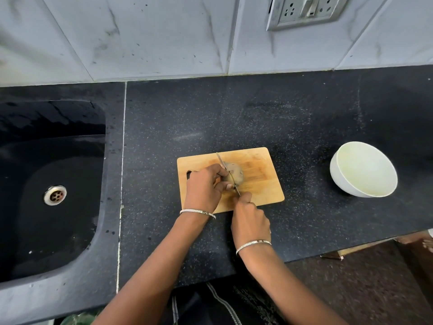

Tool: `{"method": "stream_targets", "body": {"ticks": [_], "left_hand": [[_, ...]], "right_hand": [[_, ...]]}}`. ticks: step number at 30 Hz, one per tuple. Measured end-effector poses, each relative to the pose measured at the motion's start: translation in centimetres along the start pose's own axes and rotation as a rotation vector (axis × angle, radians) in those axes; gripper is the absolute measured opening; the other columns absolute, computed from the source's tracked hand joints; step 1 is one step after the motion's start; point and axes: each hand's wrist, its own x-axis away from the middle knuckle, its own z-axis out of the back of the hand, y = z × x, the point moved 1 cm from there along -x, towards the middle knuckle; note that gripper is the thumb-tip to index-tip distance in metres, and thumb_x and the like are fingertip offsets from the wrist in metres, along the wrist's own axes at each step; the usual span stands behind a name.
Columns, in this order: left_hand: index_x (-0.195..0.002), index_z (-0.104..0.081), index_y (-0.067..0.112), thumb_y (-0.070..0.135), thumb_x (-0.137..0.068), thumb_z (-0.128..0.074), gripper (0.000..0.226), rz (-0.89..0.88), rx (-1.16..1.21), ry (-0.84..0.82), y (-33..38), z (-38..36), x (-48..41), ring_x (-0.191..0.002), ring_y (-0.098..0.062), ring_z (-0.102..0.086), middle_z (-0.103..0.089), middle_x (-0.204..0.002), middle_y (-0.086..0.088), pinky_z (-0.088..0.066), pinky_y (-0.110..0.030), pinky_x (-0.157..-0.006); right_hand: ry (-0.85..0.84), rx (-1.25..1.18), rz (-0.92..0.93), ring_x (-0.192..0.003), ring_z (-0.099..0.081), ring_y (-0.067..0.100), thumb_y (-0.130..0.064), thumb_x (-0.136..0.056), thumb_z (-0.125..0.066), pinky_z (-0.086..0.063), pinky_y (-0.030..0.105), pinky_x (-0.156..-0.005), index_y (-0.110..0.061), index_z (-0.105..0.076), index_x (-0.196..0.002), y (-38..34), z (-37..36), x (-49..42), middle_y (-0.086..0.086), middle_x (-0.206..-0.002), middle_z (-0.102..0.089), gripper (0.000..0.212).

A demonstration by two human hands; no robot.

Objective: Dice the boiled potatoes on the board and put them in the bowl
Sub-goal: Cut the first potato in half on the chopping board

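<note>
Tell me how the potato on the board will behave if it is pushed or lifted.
The potato looks rounded, so it would probably roll if the left hand let go. The knife sits partway into it, so it is likely soft and may break apart when lifted. The flat board offers no stop.

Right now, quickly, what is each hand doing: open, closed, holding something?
Left hand: closed round the potato, steadying it on the board.
Right hand: closed round the knife, blade across the potato.
</note>
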Motion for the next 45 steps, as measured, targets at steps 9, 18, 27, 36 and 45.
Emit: {"method": "stream_targets", "body": {"ticks": [9, 18, 27, 36, 45], "left_hand": [[-0.094, -0.066, 0.023, 0.013, -0.074, -0.08, 0.026, -0.014, 0.036, -0.006, -0.4, -0.5, -0.2, -0.087, -0.016, -0.069, -0.073, -0.092, 0.007, -0.055, -0.043, -0.084], [-0.093, -0.058, 0.029, 0.018, -0.08, -0.075, 0.024, -0.059, 0.016, -0.007, -0.5, -0.7, -0.5, -0.083, -0.017, -0.068, -0.071, -0.086, 0.007, -0.054, -0.044, -0.08], [-0.097, -0.056, 0.018, 0.006, -0.082, -0.072, 0.026, -0.045, 0.141, -0.049, -2.0, 0.0, 0.0, -0.092, -0.004, -0.068, -0.071, -0.092, 0.011, -0.05, -0.043, -0.095], [-0.106, -0.058, 0.023, 0.006, -0.086, -0.068, 0.028, -0.073, 0.19, -0.093, -1.6, 0.5, 0.5, -0.1, 0.004, -0.063, -0.068, -0.1, 0.007, -0.05, -0.028, -0.097], [-0.111, -0.055, 0.011, 0.002, -0.082, -0.072, 0.035, -0.043, 0.318, -0.125, -2.3, 1.2, 1.4, -0.097, 0.011, -0.061, -0.061, -0.112, 0.006, -0.046, -0.007, -0.086]], "right_hand": [[-0.122, -0.065, -0.022, -0.105, -0.065, 0.036, -0.007, -0.101, -0.032, -0.051, 0.041, -0.074, -0.007, -0.041, -0.113, -0.2, 0.3, -1.0, 0.012, -0.109, -0.068, 0.016], [-0.235, -0.261, -0.015, -0.108, -0.058, 0.042, -0.039, -0.104, -0.033, -0.043, 0.04, -0.072, -0.011, -0.05, -0.118, 1.6, 1.0, -0.8, 0.017, -0.113, -0.062, 0.036], [-0.114, 0.023, 0.02, -0.098, -0.069, 0.029, -0.039, -0.106, -0.019, -0.049, 0.037, -0.065, -0.014, -0.041, -0.122, 1.3, -0.3, 1.4, 0.005, -0.103, -0.07, 0.037], [-0.253, -0.407, 0.019, -0.098, -0.061, 0.04, -0.038, -0.104, -0.033, -0.046, 0.04, -0.072, -0.012, -0.059, -0.109, 2.9, 0.2, 0.1, 0.015, -0.099, -0.066, 0.037], [-0.041, -0.626, 0.054, -0.058, -0.054, 0.016, -0.041, -0.101, -0.042, -0.042, 0.039, -0.061, -0.017, -0.056, -0.078, 3.6, 2.8, 0.4, -0.007, -0.058, -0.053, 0.036]]}}
